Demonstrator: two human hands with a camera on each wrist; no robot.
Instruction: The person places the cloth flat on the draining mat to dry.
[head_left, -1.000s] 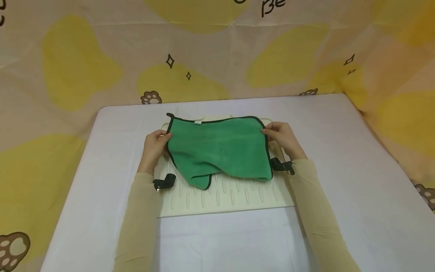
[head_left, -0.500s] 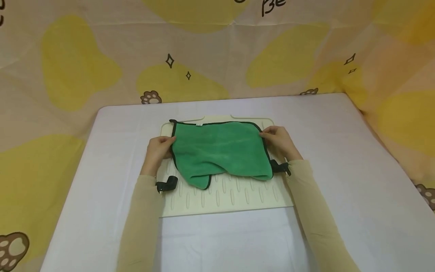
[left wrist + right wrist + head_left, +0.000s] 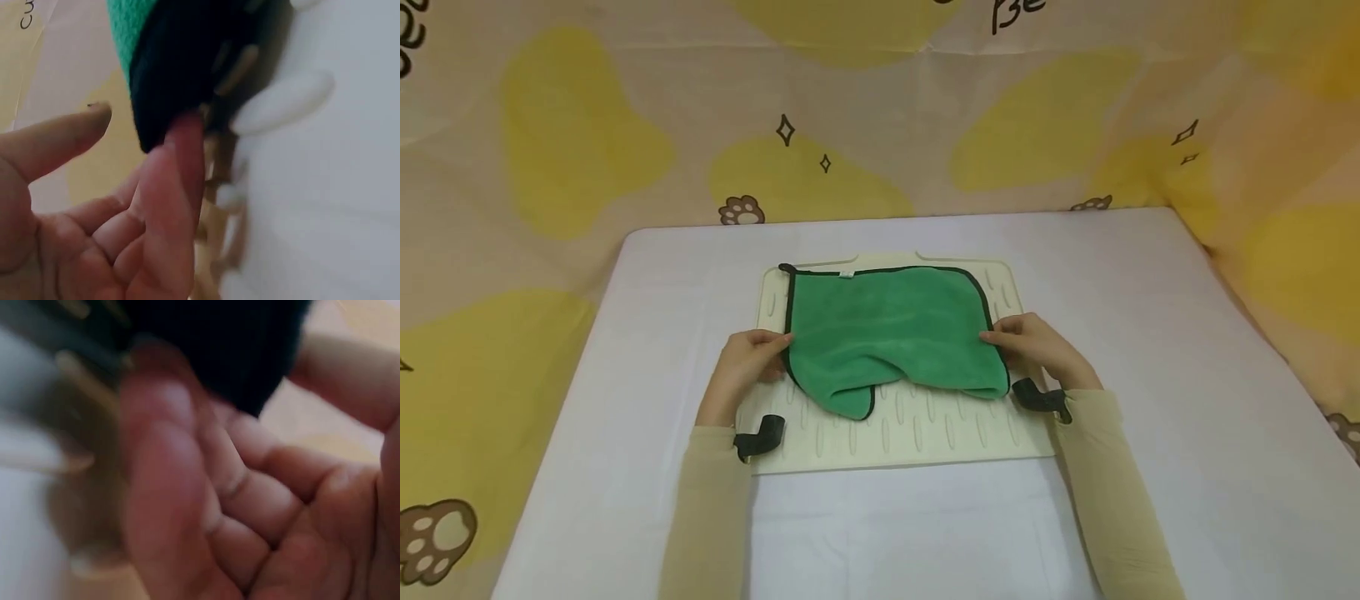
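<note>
A green towel [image 3: 880, 308] with dark edging lies spread on a cream ridged mat [image 3: 880, 437]. Its near edge is rumpled, with one flap folded out at the lower left. My left hand [image 3: 748, 367] is at the towel's left edge. In the left wrist view, the fingers reach under the dark border [image 3: 169, 69] while the thumb stands apart from it. At the right edge, my right hand [image 3: 1041, 346] holds the towel, thumb above and fingers below. The right wrist view shows the fingers [image 3: 165, 462] under the dark border; the thumb's tip is hidden there.
A white-covered table [image 3: 685, 275] carries the mat, with tabletop around all its sides. Behind it hangs a patterned yellow and beige cloth [image 3: 880, 108]. Dark wrist cameras sit on both wrists, the left camera [image 3: 760, 437] over the mat.
Both hands have come down along the towel's side edges, toward the near side. Between one second and half a second ago the towel's far edge lowered onto the mat.
</note>
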